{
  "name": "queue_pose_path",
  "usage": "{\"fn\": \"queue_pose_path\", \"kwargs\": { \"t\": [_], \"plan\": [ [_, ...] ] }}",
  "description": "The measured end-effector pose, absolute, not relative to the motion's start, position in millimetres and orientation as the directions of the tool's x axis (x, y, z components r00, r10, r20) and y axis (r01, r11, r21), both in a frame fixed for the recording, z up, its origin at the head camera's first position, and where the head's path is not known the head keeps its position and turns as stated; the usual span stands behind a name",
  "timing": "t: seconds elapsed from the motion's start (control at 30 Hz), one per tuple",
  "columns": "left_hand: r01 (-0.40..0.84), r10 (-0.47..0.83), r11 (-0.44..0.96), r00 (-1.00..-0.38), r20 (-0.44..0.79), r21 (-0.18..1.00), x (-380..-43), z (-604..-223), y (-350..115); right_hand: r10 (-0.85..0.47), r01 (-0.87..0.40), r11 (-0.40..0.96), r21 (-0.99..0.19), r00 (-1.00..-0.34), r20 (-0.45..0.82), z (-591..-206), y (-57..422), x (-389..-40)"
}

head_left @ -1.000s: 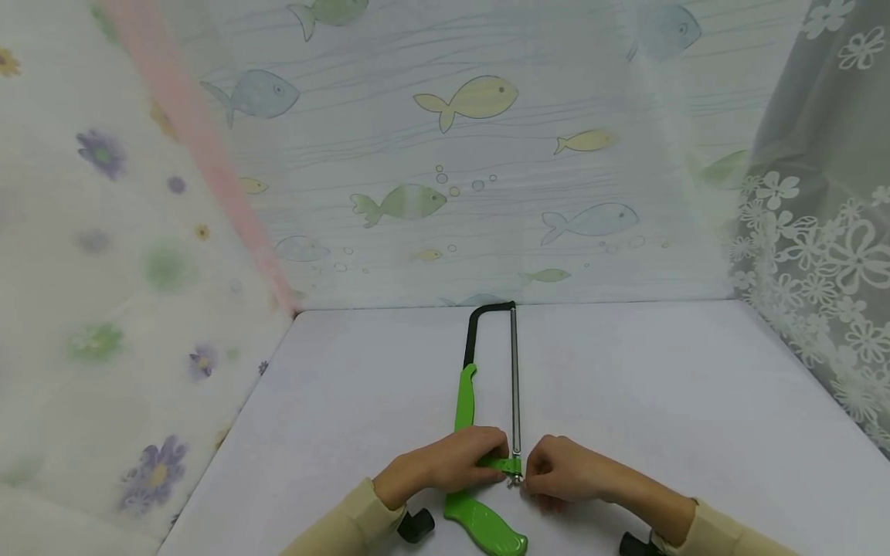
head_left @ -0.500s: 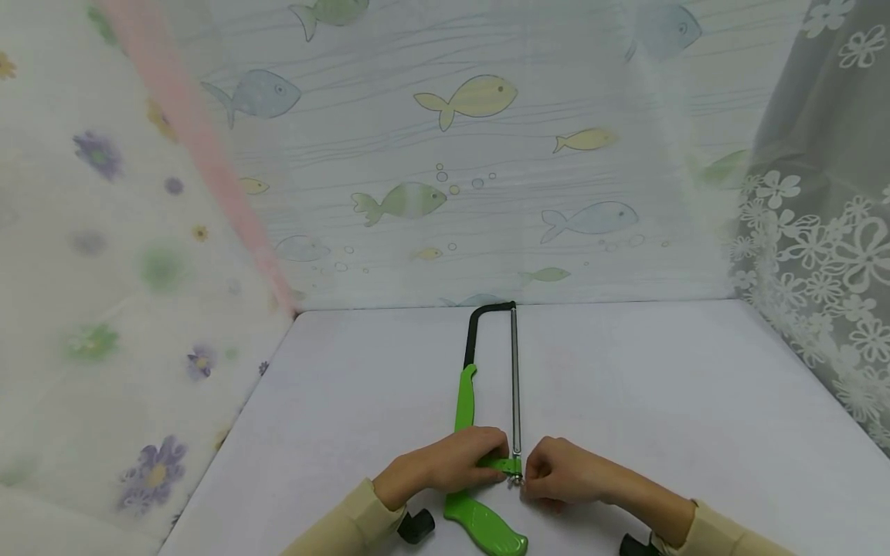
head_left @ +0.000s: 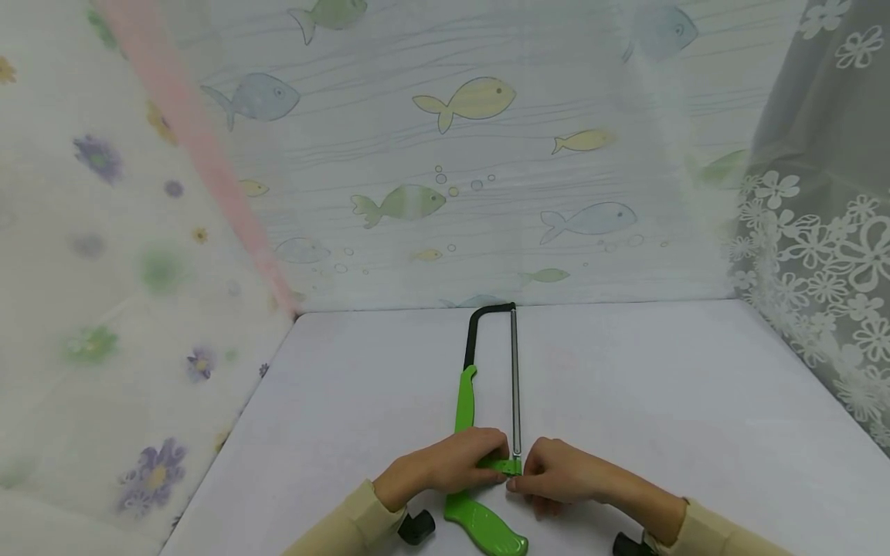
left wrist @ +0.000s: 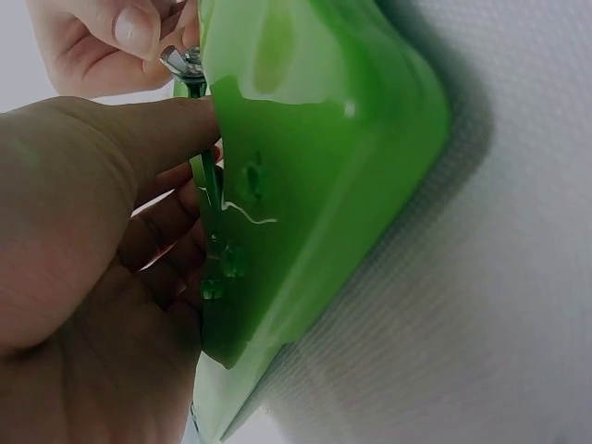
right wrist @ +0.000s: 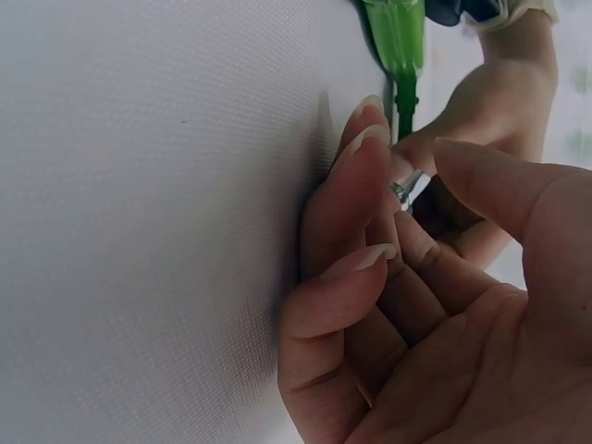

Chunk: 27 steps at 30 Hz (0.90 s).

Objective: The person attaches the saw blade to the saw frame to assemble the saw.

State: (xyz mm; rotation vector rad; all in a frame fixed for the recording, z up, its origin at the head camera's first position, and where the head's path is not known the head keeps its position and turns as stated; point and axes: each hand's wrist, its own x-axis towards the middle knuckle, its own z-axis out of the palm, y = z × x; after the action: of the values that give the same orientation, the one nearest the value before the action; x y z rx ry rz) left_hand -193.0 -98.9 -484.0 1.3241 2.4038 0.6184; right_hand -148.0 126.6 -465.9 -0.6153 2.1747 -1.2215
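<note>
A hacksaw with a bright green handle, a black front frame and a thin metal blade lies on the table, its far end pointing away from me. My left hand reaches across the frame and grips the green arm at the blade's near end. Close beside it, my right hand has its thumb and curled fingers at a small metal wing nut, pinching it. The right wrist view shows the wing nut between thumb and forefinger, partly covered. In the head view the fingers hide it.
White cloth covers the table. A fish-patterned curtain hangs along the back edge, a flowered one at the left and a grey lace one at the right. Dark wrist-worn devices sit near both cuffs.
My right hand has shifted slightly left, its thumb now over the wing nut that showed in the head view before. The left hand and the hacksaw have stayed in place.
</note>
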Motion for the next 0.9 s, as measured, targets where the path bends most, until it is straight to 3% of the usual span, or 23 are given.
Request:
{"fn": "queue_pose_path", "kwargs": {
  "t": [0.9],
  "plan": [
    [0.719, 0.856, 0.467, -0.513, -0.061, 0.515, -191.5, -483.1, -99.2, -0.612, -0.109, 0.523, -0.845, -0.738, -0.284, -460.1, 123.8, -146.5]
  ]
}}
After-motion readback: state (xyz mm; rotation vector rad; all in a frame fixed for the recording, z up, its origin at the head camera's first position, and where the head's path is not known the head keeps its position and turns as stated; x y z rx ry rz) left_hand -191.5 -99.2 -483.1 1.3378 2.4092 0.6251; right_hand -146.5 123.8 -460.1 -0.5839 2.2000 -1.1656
